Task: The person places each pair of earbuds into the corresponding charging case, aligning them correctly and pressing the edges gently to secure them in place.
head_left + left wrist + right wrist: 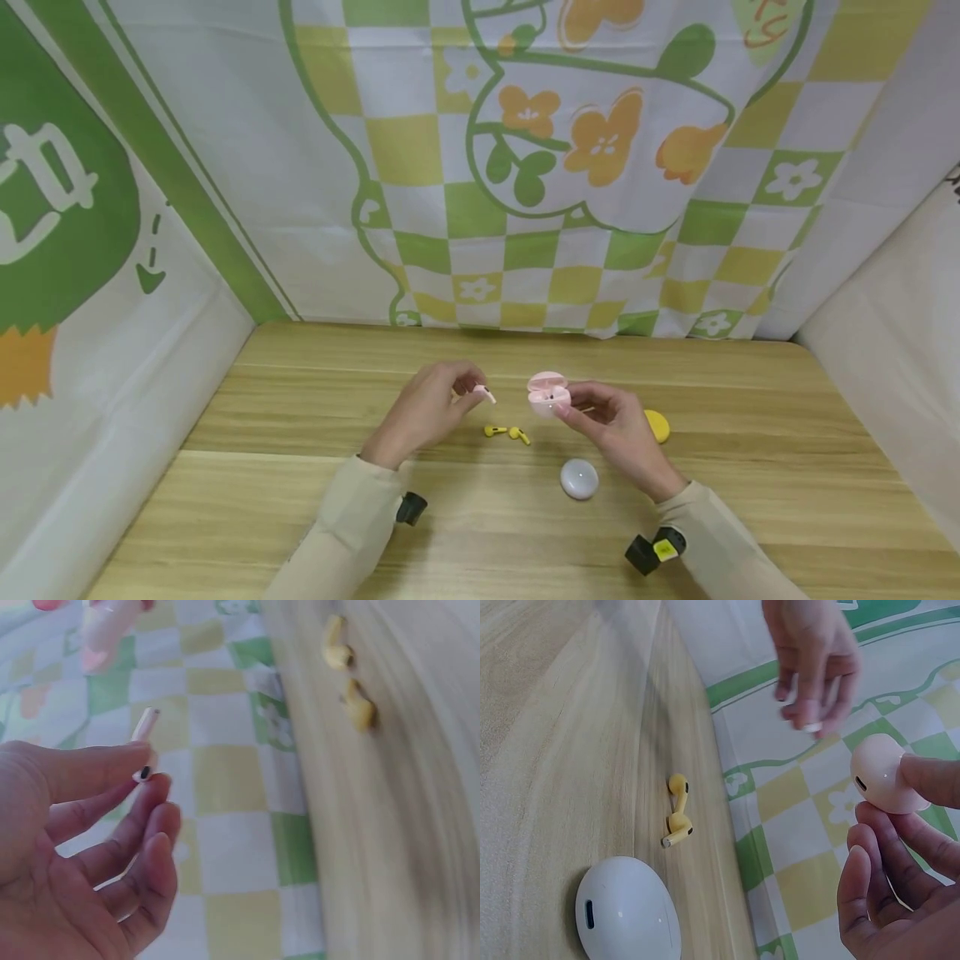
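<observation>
Between thumb and fingertips my left hand [431, 408] pinches a pale pink earbud [486, 393], its stem sticking out past the fingers; the left wrist view shows the same earbud [146, 742] close up. To its right, my right hand [618, 429] grips a pink earbud case [550, 400] whose lid stands raised toward the back. Something small and dark shows inside the case, too small to make out. In the right wrist view the case [885, 774] sits between thumb and fingers. The earbud and case are apart, both held above the table.
Two yellow earbuds [506, 432] lie on the wooden table [262, 492] below and between the hands. A white case [580, 479], lid down, rests nearer the front. Partly behind the right hand lies a round yellow case [657, 426]. A patterned cloth [525, 283] hangs along the back edge.
</observation>
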`<action>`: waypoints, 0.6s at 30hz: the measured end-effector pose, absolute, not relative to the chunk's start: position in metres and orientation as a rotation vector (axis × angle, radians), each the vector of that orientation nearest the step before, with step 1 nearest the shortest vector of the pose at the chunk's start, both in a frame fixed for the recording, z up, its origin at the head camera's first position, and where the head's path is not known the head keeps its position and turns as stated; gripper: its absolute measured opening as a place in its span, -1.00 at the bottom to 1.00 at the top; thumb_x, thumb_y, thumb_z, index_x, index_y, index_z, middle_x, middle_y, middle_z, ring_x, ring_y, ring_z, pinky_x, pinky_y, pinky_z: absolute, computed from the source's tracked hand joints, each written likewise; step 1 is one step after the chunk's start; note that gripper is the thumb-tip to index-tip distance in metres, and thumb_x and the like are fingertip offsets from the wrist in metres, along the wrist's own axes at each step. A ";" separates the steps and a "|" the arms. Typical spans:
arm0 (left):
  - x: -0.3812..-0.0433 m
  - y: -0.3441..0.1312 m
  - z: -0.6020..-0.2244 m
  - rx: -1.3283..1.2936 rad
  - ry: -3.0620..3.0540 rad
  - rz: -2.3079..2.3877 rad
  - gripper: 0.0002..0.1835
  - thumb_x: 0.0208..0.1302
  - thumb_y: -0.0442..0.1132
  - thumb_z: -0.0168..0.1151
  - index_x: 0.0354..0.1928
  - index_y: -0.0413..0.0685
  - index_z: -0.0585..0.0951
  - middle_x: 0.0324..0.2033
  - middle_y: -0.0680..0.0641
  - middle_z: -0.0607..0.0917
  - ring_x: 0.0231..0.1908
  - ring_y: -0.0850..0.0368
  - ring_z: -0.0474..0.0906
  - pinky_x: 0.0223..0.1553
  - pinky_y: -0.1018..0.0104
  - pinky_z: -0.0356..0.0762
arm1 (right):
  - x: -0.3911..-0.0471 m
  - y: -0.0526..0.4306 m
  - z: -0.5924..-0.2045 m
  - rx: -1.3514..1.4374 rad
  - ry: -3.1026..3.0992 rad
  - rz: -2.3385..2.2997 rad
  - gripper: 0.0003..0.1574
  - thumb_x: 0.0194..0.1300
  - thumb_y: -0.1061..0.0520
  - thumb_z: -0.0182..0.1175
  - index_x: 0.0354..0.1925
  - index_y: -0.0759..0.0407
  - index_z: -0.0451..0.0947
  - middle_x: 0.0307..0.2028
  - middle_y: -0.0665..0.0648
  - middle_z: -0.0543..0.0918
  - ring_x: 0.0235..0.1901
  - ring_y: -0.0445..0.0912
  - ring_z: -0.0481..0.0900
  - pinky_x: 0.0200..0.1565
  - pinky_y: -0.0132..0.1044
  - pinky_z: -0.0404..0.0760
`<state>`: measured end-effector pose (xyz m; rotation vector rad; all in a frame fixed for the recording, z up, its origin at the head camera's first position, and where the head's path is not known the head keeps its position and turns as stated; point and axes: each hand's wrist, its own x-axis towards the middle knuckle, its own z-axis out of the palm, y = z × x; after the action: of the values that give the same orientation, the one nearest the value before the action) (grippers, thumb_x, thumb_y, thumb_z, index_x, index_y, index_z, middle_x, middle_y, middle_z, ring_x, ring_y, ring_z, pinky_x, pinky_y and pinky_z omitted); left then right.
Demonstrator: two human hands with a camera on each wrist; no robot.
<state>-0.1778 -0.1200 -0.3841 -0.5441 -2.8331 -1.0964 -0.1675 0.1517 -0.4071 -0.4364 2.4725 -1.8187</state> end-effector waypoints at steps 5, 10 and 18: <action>-0.172 -0.112 -0.372 -0.657 -2.654 -1.190 -0.88 0.33 -0.27 0.39 -0.13 -0.09 0.72 -0.29 0.09 0.70 -0.25 0.18 0.59 -0.17 0.20 0.60 | -0.167 0.150 -0.408 -0.440 2.476 -1.824 -0.66 0.32 0.14 0.40 0.01 0.29 0.68 -0.15 0.18 0.71 -0.17 -0.05 0.66 -0.10 -0.31 0.66; -0.168 -0.103 -0.366 -0.755 -2.527 -1.204 -0.86 0.32 -0.29 0.40 -0.12 -0.14 0.73 -0.32 0.05 0.71 -0.28 0.16 0.60 -0.21 0.20 0.62 | -0.167 0.149 -0.407 -0.443 2.469 -1.839 -0.66 0.32 0.15 0.40 0.01 0.30 0.68 -0.15 0.19 0.72 -0.16 -0.04 0.66 -0.10 -0.32 0.66; -0.166 -0.091 -0.361 -0.774 -2.503 -1.177 -0.84 0.30 -0.27 0.42 -0.12 -0.14 0.73 -0.29 0.01 0.73 -0.26 0.14 0.60 -0.19 0.18 0.62 | -0.167 0.149 -0.406 -0.449 2.468 -1.833 -0.66 0.34 0.15 0.39 0.02 0.30 0.68 -0.15 0.19 0.71 -0.16 -0.04 0.66 -0.10 -0.32 0.66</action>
<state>-0.1660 -0.0906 -0.3607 -0.7743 -2.5032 -1.1772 -0.1665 0.1489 -0.4057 -0.4488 2.4676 -1.8332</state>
